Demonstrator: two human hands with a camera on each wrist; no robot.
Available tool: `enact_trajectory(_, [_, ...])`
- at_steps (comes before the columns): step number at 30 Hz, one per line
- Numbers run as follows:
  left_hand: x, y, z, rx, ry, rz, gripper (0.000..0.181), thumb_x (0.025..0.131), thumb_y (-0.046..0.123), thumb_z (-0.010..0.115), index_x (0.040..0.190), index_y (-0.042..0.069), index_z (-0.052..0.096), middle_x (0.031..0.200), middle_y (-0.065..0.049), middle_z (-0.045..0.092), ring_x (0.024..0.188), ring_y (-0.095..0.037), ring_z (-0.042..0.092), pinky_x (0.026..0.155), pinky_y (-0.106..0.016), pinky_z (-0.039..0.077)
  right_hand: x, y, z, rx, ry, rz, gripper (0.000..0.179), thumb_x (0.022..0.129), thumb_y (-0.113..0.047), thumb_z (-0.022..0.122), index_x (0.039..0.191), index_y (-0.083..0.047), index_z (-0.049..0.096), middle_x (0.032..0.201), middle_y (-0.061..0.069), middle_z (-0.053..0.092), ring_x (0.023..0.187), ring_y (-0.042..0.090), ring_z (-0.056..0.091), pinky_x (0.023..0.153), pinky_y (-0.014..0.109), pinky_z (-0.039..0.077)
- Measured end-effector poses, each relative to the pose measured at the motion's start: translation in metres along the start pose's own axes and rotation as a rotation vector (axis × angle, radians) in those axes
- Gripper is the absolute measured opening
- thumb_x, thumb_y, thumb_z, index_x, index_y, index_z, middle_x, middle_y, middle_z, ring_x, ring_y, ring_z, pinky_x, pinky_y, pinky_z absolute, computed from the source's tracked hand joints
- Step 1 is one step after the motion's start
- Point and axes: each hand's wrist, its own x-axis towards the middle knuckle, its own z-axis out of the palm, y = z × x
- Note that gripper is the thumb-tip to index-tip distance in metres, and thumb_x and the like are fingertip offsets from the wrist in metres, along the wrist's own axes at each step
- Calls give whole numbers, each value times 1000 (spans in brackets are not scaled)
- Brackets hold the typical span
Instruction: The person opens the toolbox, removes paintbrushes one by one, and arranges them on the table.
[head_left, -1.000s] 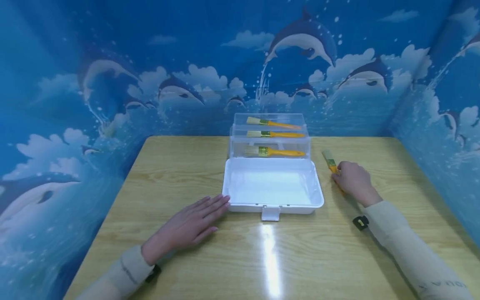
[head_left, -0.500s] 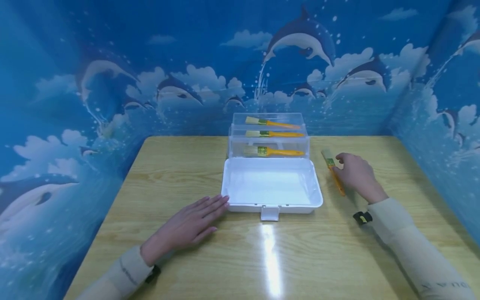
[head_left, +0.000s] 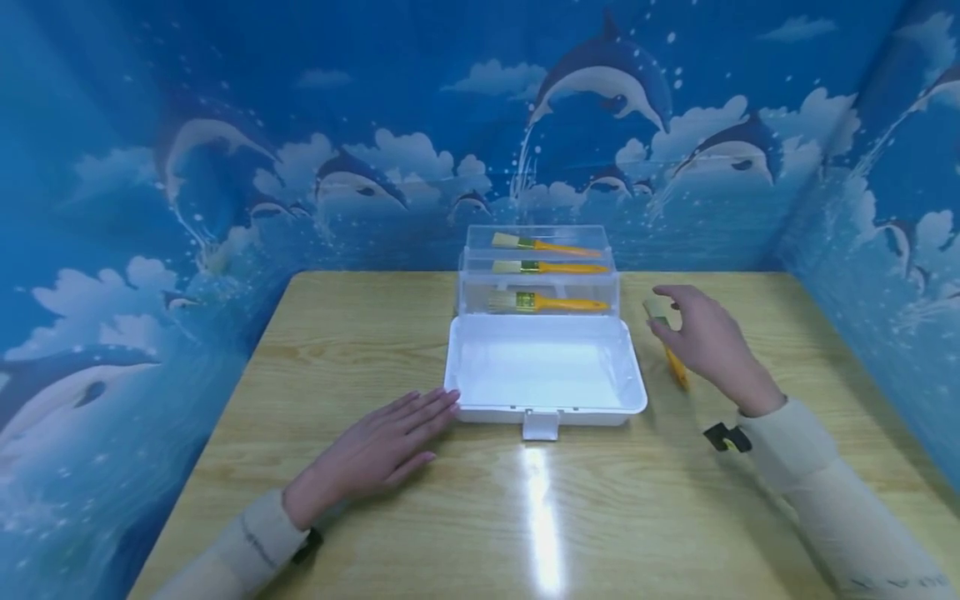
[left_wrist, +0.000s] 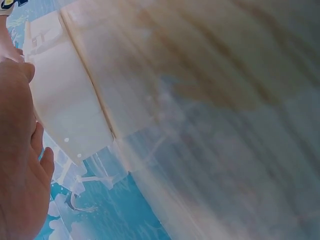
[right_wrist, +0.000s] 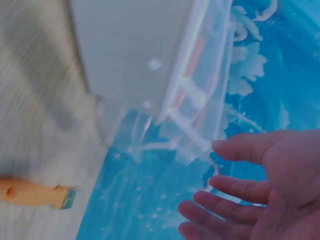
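A white plastic box point(head_left: 546, 367) stands open on the table, its front latch point(head_left: 541, 425) hanging down. My left hand point(head_left: 375, 450) lies flat, its straight fingertips at the box's front left corner. Right of the box, a paintbrush point(head_left: 677, 367) with a yellow-orange handle and pale bristles lies on the table. Over it hovers my right hand point(head_left: 708, 337), thumb and fingers spread apart. It hides part of the brush in the head view. In the right wrist view that hand point(right_wrist: 270, 190) holds nothing, and the brush handle point(right_wrist: 32, 192) is apart from it.
Clear stepped trays point(head_left: 480, 298) rise behind the box. They hold a lower brush point(head_left: 573, 305), a middle brush point(head_left: 572, 267) and an upper brush point(head_left: 566, 249). A blue dolphin-print curtain point(head_left: 420, 100) borders the wooden table point(head_left: 352, 333) at the back and sides.
My right hand has let go of the paintbrush and lifted up and away from its handle, with its fingers spreading. The brush stays on the table. My left hand has not moved.
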Motion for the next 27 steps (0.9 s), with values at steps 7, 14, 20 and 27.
enact_trajectory(7, [1,1,0,8,8,-11,65,108,39,43,163,12,20,171,-1,13,157,-19,17,129,-39,18,-6,-23,-4,91,-26,-125,52,99,-15,65,145,3,49,146,29,49,123,47,55,95,65,51])
enact_trajectory(14, [0,2,-1,4,-7,-17,65,108,40,42,163,13,21,171,-2,14,157,-20,18,128,-41,20,2,-40,-3,125,-57,-255,42,101,-12,64,140,0,57,141,23,58,125,42,56,101,61,51])
enact_trajectory(20, [0,1,-1,4,-11,-9,65,109,40,42,163,12,21,171,-3,14,157,-21,17,128,-41,19,21,-49,3,72,-139,-315,42,100,-8,64,141,-2,58,140,20,60,125,38,58,102,58,52])
enact_trajectory(27, [2,1,0,2,-25,-12,65,109,39,42,163,12,19,171,-2,13,157,-20,16,128,-41,19,39,-58,10,3,-224,-326,44,99,-5,64,142,-3,57,143,17,59,132,38,55,107,57,50])
